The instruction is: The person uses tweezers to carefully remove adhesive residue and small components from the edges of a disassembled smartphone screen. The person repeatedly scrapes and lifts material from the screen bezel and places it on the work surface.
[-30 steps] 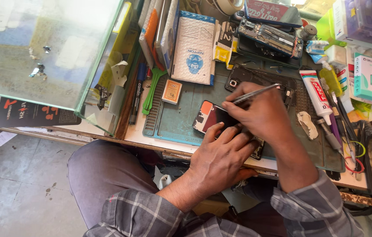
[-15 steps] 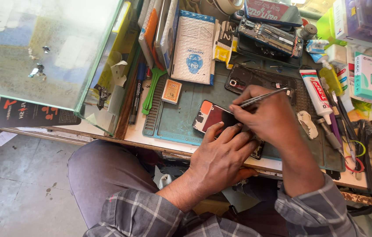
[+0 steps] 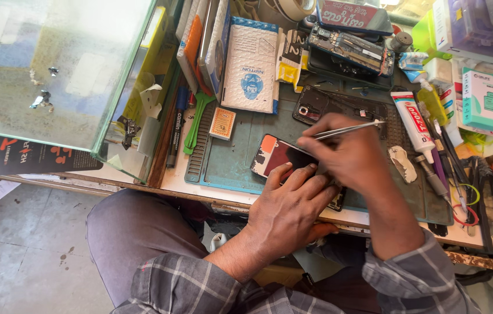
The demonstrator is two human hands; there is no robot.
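Fingers of left hand (image 3: 293, 212) spread on glossy phone (image 3: 278, 156); right hand (image 3: 348, 154) pinches steel tweezers (image 3: 348, 129).

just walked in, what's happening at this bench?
A person seated at a cluttered repair bench is working on a phone that lies on a green work mat. The left hand rests flat on the phone's near end and steadies it. The right hand holds metal tweezers above the phone, tips pointing right. Behind it on the mat lie a dark opened phone body and a glue tube. A glass case sits to the left.
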